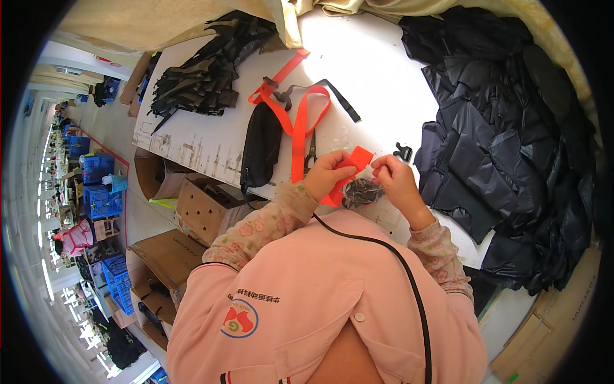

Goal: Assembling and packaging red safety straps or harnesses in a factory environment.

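Note:
My left hand pinches a bright orange webbing strap between thumb and fingers. Close beside it, my right hand has its fingertips drawn together near the strap's end; whatever they hold is too small to make out. Just below both hands lies a dark bundle that looks wrapped in clear plastic. A longer orange strap loops across the table to the left. Next to it are scissors and a black pouch. A black plastic buckle rests beyond my right hand.
Black fabric pieces are heaped along the table's right side. Dark strips are piled at the far left of the white table. Cardboard boxes stand below its left edge. A black cable runs over my front.

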The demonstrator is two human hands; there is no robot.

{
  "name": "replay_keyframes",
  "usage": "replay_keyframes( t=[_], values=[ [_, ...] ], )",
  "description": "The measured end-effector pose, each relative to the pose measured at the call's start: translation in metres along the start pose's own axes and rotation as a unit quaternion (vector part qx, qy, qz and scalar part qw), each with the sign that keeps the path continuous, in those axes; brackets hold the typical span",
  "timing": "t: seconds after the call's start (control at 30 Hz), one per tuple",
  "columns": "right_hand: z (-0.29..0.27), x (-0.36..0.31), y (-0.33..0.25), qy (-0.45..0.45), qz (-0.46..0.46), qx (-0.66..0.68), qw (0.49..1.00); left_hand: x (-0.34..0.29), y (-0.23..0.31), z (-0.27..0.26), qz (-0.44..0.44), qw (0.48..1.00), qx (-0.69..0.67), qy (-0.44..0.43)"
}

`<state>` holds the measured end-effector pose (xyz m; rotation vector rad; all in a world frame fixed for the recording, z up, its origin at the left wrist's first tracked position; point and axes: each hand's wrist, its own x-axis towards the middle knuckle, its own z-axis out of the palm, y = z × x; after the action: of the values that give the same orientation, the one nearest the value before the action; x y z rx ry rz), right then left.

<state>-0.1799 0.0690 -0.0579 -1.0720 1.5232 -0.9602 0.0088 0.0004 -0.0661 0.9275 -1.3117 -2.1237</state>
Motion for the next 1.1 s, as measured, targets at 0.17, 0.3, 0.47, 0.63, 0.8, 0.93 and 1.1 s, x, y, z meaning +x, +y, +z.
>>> replay_keyframes(
  t=[0.17,0.3,0.47,0.63,0.8,0.93,1.1],
  values=[
    [0.003,-0.006,-0.011,0.071,-0.143,-0.102,0.982,-0.003,0.006,-0.004,-0.049,0.998,-0.046,0.023],
    [0.012,-0.009,-0.019,0.070,-0.238,-0.206,0.946,-0.002,0.002,-0.001,-0.040,0.999,-0.024,0.015],
    [0.014,-0.004,-0.019,0.068,-0.248,-0.216,0.942,-0.001,-0.003,0.001,0.028,0.999,0.029,0.026],
    [0.021,0.000,-0.010,0.072,-0.223,-0.249,0.940,-0.002,0.000,0.002,0.016,0.999,0.039,0.013],
    [0.011,0.007,-0.007,0.164,-0.217,-0.232,0.934,-0.002,0.004,0.001,-0.028,0.999,0.031,0.017],
    [-0.017,0.014,-0.013,0.251,-0.211,-0.209,0.921,-0.001,0.003,-0.003,-0.029,0.999,0.012,0.021],
    [-0.012,0.004,-0.020,0.099,-0.238,-0.169,0.951,0.001,0.000,-0.001,-0.031,0.999,0.000,0.022]
  ],
)
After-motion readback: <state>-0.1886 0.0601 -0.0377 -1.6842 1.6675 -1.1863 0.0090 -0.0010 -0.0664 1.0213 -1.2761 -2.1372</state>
